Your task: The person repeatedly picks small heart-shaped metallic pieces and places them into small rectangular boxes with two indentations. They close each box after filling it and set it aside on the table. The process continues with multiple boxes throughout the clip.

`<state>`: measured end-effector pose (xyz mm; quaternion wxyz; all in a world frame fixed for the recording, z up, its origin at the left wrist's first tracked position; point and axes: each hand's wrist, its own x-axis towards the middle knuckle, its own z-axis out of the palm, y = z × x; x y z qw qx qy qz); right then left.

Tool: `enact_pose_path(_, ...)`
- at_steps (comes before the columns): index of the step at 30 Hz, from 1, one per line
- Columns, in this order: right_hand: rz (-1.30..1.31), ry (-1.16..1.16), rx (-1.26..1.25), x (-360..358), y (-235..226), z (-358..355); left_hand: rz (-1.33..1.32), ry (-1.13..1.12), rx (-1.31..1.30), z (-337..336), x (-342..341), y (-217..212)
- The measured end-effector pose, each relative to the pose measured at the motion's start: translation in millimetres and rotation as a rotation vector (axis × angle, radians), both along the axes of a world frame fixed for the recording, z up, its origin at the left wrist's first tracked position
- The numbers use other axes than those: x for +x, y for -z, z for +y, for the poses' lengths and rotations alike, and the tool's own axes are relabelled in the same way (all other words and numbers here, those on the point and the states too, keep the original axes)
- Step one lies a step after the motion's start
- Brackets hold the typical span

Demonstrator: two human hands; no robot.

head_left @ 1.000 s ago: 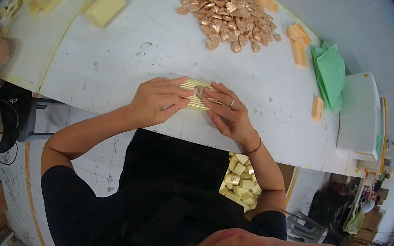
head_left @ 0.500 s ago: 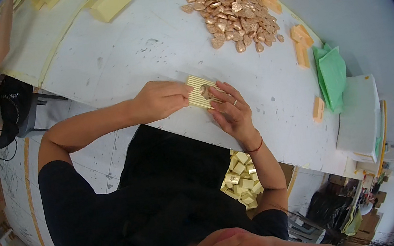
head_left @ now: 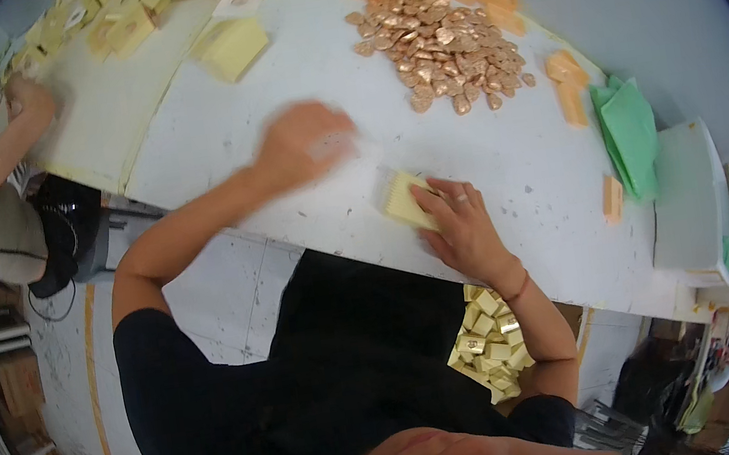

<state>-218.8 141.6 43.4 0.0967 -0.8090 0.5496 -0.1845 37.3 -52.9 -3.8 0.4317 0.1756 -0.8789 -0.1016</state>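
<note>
A small pale yellow ribbed box point(head_left: 401, 200) is held in my right hand point(head_left: 468, 228), low over the white table, with fingers and thumb closed around its right side. The fingers cover most of its right end. My left hand point(head_left: 303, 143) is apart from the box, over the table to its upper left. Motion smears its fingers, so what it holds, if anything, is not visible. Beyond both hands lies a pile of shiny copper-coloured, foil-like pieces point(head_left: 452, 50). A larger plain pale yellow box point(head_left: 232, 50) sits past my left hand.
Orange blocks point(head_left: 569, 90) and yellow boxes point(head_left: 121, 25) line the table's far edge. Green folded sheets point(head_left: 627, 138) lean by a white box point(head_left: 688, 203) at the right. Many small yellow boxes point(head_left: 492, 340) fill a container below the near edge. Another person's hand point(head_left: 30, 98) is at far left.
My left hand has let go of the ribbed box and moved up, away from it. My right hand keeps the box, now turned and with its emblem covered. The whole view has shifted slightly.
</note>
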Motion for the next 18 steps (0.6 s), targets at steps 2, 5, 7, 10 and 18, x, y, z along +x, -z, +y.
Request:
enact_pose_path(2, -0.025, 0.023, 0.180, -27.6, -23.5, 30.6, -0.037, -0.404, 0.033, -65.2, 35.5, -21.4)
enact_pose_path(5, 0.042, 0.062, 0.700, -80.0, -76.5, 86.8, 0.084, -0.767, 0.192, -160.4, 124.1, -15.6)
enact_pose_path(7, -0.022, 0.053, 0.450, -85.2, -97.8, 96.6, 0.067, -0.945, 0.420, -188.0, 146.4, -9.9)
enact_pose_path(10, -0.166, 0.090, 0.248, -76.7, -90.9, 49.7, 0.092, -0.797, 0.818, -185.0, 128.7, -2.7)
enact_pose_path(18, -0.101, 0.319, -0.355, -33.4, 48.9, -136.2, 0.099, -0.385, 0.434, -60.3, -6.8, -32.4)
